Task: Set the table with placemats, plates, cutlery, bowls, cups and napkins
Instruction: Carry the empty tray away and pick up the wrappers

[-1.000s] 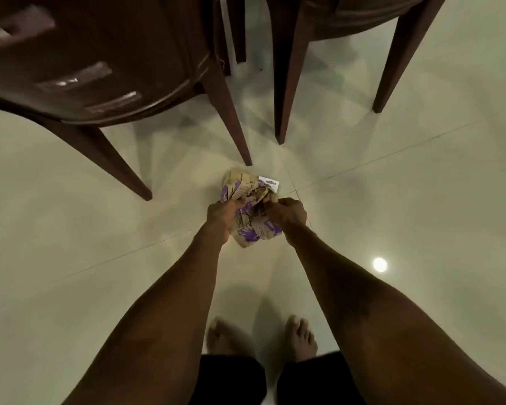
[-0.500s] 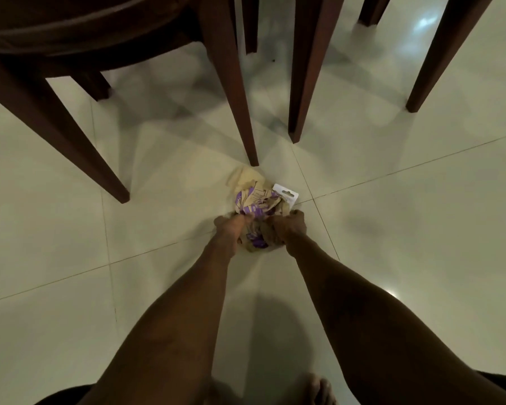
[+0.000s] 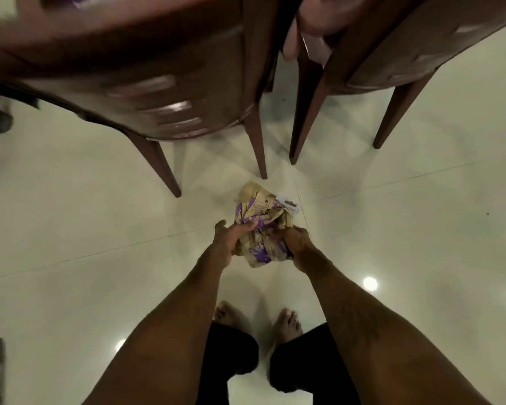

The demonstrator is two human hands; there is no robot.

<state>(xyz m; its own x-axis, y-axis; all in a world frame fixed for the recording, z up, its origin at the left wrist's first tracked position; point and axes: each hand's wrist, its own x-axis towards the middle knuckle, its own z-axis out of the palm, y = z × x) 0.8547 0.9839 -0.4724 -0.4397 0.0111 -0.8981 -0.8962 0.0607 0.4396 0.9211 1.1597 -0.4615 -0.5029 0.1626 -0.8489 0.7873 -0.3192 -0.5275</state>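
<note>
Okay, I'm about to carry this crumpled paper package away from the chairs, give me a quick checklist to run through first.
1. Grip of the left hand on the crumpled paper package: ok, fingers curled round it.
2. Grip of the right hand: ok, holding the opposite side.
3. Package lifted off the floor: cannot tell.
4. Gap to the nearest chair leg: ok, floor shows between them.
5. The white tag secure at the package's far edge: cannot tell.
6. The bare feet out from under the package: ok.
</note>
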